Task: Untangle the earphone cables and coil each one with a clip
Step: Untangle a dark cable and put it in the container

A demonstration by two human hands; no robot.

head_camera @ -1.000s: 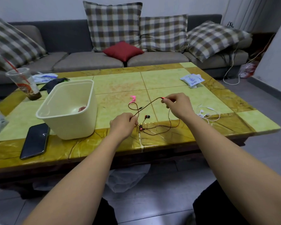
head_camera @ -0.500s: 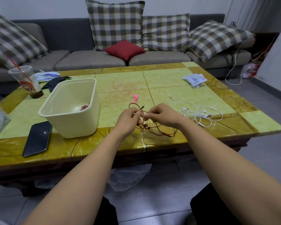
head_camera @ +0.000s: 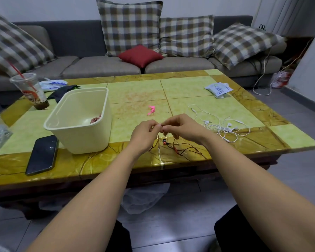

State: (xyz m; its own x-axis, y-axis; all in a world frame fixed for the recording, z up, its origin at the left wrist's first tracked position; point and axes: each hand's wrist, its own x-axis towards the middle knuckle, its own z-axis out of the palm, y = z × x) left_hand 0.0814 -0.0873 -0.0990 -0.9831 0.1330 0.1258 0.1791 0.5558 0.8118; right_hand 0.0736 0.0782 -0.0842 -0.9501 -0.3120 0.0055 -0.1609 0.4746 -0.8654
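On table [head_camera: 189, 88]: two cables [head_camera: 177, 151] [head_camera: 224, 127], one clip [head_camera: 151, 110]

Soft, even indoor light with faint shadows. A pale glare streak shines on the glossy worktop [head_camera: 160, 157] near its front edge. Wide-angle bending curves the edges; the cushions [head_camera: 16, 50] look slightly soft.

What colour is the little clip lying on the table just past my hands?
The clip is bright pink, seen best in the head view.
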